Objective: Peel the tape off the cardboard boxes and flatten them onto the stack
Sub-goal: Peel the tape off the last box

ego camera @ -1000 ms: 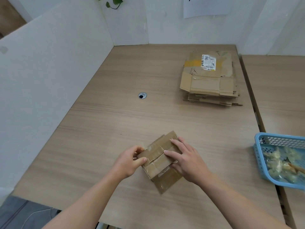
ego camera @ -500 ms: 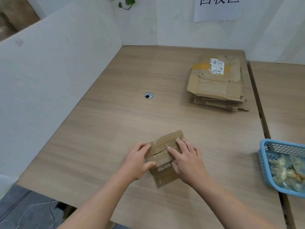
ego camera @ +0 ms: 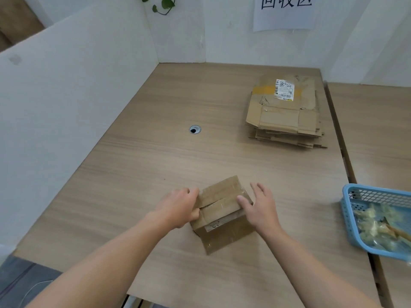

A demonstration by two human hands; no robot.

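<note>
**Right hand slides off box lid, tape not yet lifted**

Box sits taped & unflattened on worktop, near the front edge. Left hand grips its left end, thumb at the flap seam. Right hand, flat on the lid half a sec ago, now rests straight-fingered vs. the right side, prob. hunting a tape end. Stack waits far right, nothing between; basket of scraps at right

Wood-grain table w/ cable hole; white partitions L + back; paper sign; 2nd table R.
</note>
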